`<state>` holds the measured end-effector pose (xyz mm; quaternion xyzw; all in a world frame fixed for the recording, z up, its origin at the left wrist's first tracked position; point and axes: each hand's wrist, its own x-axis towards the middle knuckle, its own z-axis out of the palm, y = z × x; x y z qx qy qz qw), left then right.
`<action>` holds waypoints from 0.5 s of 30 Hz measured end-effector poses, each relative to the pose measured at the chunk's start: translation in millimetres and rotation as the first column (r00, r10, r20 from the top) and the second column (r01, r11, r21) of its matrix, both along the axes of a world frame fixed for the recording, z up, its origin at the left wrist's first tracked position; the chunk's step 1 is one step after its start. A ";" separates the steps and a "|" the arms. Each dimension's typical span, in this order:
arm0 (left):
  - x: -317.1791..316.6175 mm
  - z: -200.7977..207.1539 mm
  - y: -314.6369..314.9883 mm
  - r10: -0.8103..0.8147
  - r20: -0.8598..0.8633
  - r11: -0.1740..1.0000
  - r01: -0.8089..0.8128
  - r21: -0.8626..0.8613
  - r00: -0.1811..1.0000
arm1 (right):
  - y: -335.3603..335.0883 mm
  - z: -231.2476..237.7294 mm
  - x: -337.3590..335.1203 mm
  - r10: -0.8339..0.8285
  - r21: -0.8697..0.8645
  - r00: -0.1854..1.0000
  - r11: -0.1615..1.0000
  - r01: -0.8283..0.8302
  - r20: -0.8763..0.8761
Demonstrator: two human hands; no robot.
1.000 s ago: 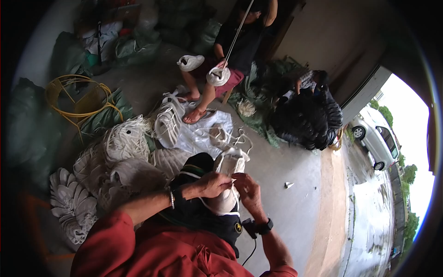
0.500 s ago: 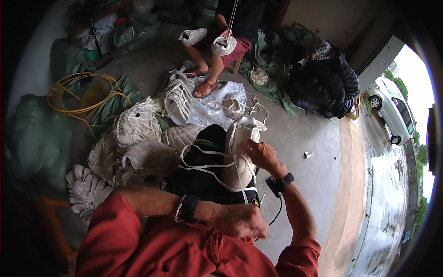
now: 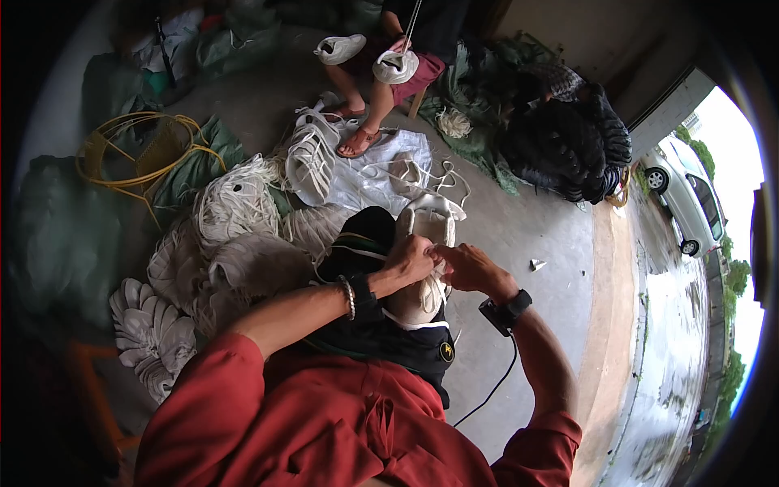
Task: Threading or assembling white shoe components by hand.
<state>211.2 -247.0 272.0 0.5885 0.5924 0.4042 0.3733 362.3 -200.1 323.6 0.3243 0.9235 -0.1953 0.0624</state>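
Observation:
A white shoe rests on my black-clad lap, its toe toward me and its opening away. White shoelace runs across its front, and another stretch trails over the dark cloth. Over the lacing area my left hand is closed, fingertips pinched at the lace. From the other side my right hand meets it, thumb and finger also pinched there. The fingertips touch or nearly touch, and they hide the exact grip.
At left lie stacked white shoes and a bundle of laces. A yellow hoop frame stands behind. Ahead, a seated person holds a white shoe above a white sheet. Black shoes are heaped at right.
My left hand has moved from near my body up and forward to the shoe, meeting my right hand. The right hand has shifted slightly nearer me, and the loose lace loop has moved.

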 end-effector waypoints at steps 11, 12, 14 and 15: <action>10.6 -14.7 24.1 -0.218 -0.068 0.959 0.200 -0.200 0.974 | -1.8 -23.9 16.5 0.069 0.180 0.970 0.983 -0.026 -0.235; 11.8 -19.5 25.6 -0.220 -0.140 0.975 0.212 -0.070 0.965 | -2.9 -23.5 15.6 0.066 0.192 0.963 0.981 -0.015 -0.262; 13.0 8.0 21.2 -0.288 -0.079 0.922 0.254 -0.292 0.954 | -1.4 -26.7 18.0 -0.010 0.153 0.968 0.987 0.050 -0.252; 13.9 1.2 25.1 -0.322 -0.011 0.909 0.306 -0.283 0.947 | -0.6 -29.2 19.9 -0.015 0.160 0.964 0.985 0.060 -0.265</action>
